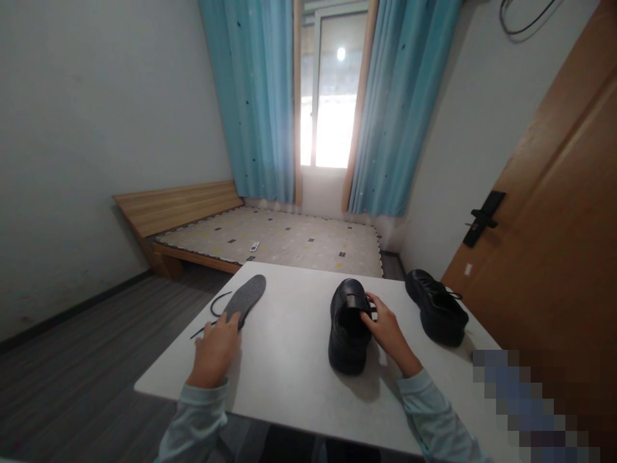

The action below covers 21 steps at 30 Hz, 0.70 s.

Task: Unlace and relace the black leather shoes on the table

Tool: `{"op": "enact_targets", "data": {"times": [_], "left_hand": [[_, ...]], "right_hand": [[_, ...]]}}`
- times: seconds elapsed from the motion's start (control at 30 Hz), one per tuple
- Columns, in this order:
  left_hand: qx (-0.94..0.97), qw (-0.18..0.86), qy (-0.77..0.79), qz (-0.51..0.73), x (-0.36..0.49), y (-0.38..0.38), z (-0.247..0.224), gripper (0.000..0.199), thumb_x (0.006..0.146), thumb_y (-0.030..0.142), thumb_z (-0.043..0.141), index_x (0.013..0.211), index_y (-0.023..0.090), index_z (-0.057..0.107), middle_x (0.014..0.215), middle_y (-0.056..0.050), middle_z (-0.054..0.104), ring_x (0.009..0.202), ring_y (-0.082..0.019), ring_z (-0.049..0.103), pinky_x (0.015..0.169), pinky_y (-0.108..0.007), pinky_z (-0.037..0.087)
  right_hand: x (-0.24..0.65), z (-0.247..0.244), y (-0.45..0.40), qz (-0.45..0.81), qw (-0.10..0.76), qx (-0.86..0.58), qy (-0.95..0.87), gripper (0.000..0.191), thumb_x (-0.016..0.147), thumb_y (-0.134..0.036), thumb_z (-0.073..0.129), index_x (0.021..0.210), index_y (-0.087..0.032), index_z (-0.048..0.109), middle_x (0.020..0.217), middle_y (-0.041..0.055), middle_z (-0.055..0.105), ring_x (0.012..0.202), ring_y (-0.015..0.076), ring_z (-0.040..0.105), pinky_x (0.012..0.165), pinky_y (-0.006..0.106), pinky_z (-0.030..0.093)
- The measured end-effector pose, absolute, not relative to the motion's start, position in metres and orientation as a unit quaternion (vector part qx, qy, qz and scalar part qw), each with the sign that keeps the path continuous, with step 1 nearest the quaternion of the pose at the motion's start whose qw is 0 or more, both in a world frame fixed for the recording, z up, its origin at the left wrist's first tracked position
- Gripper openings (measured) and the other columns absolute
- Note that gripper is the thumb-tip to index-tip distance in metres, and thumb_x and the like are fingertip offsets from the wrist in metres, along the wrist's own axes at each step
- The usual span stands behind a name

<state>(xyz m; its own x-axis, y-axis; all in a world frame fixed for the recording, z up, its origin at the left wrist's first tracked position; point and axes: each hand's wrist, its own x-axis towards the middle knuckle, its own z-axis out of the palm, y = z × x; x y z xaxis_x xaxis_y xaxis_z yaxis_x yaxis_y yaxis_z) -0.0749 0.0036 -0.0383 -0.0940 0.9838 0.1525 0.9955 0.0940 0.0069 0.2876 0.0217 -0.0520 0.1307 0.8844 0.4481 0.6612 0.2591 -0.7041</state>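
A grey insole [251, 294] lies at the left of the white table, and the fingers of my left hand [215, 350] close over its near end. A black shoelace [214, 303] curls out beside it, partly hidden by the hand. In the middle stands a black shoe [348, 341] without a lace showing, its opening facing me. My right hand [388, 328] grips its right side at the opening, thumb at the inner edge. A second black shoe [436, 307], laced, rests at the table's right side, untouched.
The white table [294, 347] ends close in front of me. Beyond it is a low bed [294, 241] with a small white remote [254, 246] on it. A wooden door [544, 186] is at the right. Pixelated blur covers the lower right corner.
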Motion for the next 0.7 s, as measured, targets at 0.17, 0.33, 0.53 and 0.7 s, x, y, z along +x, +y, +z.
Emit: {"op": "enact_targets", "data": {"times": [0.17, 0.33, 0.53, 0.7], "left_hand": [[-0.691, 0.017, -0.722, -0.041, -0.089, 0.004, -0.046, 0.041, 0.082, 0.014, 0.042, 0.122, 0.016, 0.051, 0.113, -0.015, 0.061, 0.097, -0.023, 0.061, 0.081, -0.032, 0.045], [-0.675, 0.086, -0.728, -0.083, -0.082, -0.002, -0.03, 0.034, 0.087, 0.025, 0.039, 0.111, 0.018, 0.062, 0.095, -0.013, 0.068, 0.084, -0.026, 0.064, 0.067, -0.032, 0.044], [-0.642, 0.195, -0.702, -0.24, -0.045, -0.006, -0.013, 0.038, 0.093, 0.029, 0.033, 0.12, 0.018, 0.059, 0.095, -0.01, 0.069, 0.074, -0.02, 0.062, 0.058, -0.027, 0.038], [-0.717, 0.169, -0.609, -0.292, -0.008, -0.006, -0.024, 0.037, 0.093, 0.02, 0.038, 0.125, 0.022, 0.055, 0.097, -0.008, 0.069, 0.076, -0.015, 0.064, 0.061, -0.022, 0.043]], "right_hand": [[0.288, -0.052, 0.022, 0.13, 0.451, -0.603, -0.645, 0.047, 0.073, -0.027, 0.052, 0.118, -0.014, 0.053, 0.11, 0.0141, 0.062, 0.092, 0.0239, 0.062, 0.074, 0.039, 0.053], [0.288, -0.053, 0.022, 0.128, 0.457, -0.596, -0.648, 0.046, 0.073, -0.026, 0.052, 0.117, -0.016, 0.053, 0.11, 0.0128, 0.062, 0.091, 0.0231, 0.063, 0.075, 0.039, 0.053], [0.289, -0.052, 0.022, 0.126, 0.457, -0.595, -0.649, 0.046, 0.072, -0.026, 0.053, 0.117, -0.016, 0.054, 0.11, 0.0129, 0.063, 0.09, 0.0234, 0.063, 0.075, 0.04, 0.053], [0.288, -0.05, 0.021, 0.132, 0.452, -0.598, -0.649, 0.046, 0.072, -0.027, 0.053, 0.117, -0.015, 0.054, 0.111, 0.0138, 0.063, 0.088, 0.0235, 0.064, 0.073, 0.039, 0.054]]}}
